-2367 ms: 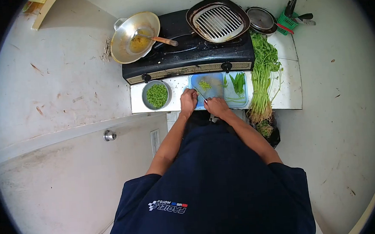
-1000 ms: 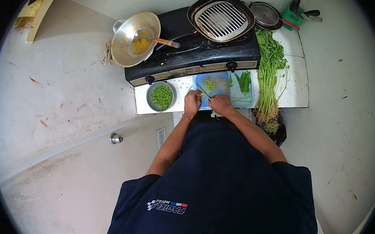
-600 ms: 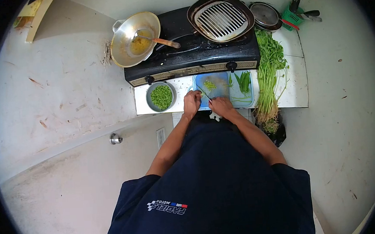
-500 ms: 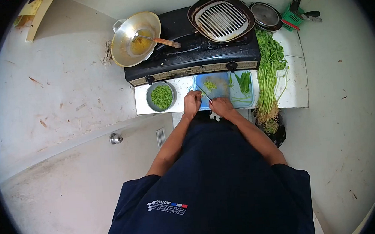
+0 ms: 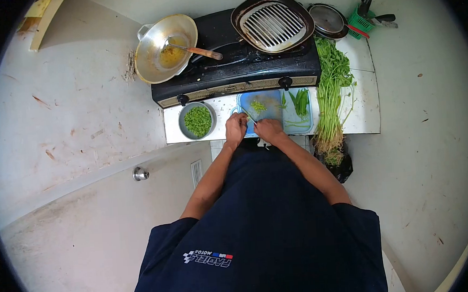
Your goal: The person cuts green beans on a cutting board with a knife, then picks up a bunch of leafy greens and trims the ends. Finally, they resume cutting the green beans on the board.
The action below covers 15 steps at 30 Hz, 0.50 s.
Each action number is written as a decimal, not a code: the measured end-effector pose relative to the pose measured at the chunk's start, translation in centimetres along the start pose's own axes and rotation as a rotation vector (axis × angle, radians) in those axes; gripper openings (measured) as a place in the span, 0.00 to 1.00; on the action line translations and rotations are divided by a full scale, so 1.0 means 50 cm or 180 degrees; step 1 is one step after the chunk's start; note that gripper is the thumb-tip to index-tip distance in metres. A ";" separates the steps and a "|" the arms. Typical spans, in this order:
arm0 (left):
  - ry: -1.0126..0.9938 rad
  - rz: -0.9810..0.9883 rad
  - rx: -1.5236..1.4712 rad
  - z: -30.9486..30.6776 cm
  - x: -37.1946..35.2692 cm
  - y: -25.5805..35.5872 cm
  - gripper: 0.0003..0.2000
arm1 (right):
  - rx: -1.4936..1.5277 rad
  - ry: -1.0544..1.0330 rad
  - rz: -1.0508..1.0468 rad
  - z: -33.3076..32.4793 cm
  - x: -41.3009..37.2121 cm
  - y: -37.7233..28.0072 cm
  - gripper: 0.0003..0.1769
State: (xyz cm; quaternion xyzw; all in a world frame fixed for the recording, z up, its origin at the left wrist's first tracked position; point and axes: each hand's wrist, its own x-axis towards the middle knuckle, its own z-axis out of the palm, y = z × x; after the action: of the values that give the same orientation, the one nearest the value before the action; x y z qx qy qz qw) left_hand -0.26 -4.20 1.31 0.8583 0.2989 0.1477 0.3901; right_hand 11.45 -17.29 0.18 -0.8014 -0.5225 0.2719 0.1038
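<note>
My right hand is closed around a knife whose blade slants up and left over the blue cutting board. Close beside it, my left hand pinches a small green vegetable piece at the board's left edge, near the blade. The piece is mostly hidden by the fingers. Chopped green bits lie on the board just beyond the knife. To the right, long green vegetable pieces rest in a pale blue tray. A grey bowl of chopped green pieces stands left of my hands.
Behind the board is a black stove with a wok, a wooden-handled ladle and a grill pan. A leafy bunch with roots hangs over the counter's front edge. Further back are a lidded pan and a green utensil basket.
The whole view has shifted slightly, so everything appears a little further left. Both hands stay close together at the knife, with hardly any visible change in their hold.
</note>
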 end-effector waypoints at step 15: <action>0.0069 -0.0020 -0.0036 -0.002 -0.002 -0.002 0.05 | 0.0002 0.0009 -0.0044 -0.016 -0.021 0.005 0.23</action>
State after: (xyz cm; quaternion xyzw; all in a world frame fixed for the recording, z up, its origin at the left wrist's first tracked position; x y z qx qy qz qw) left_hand -0.44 -4.17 1.28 0.8535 0.3050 0.1574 0.3921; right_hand 11.77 -18.24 1.05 -0.7981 -0.5279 0.2701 0.1067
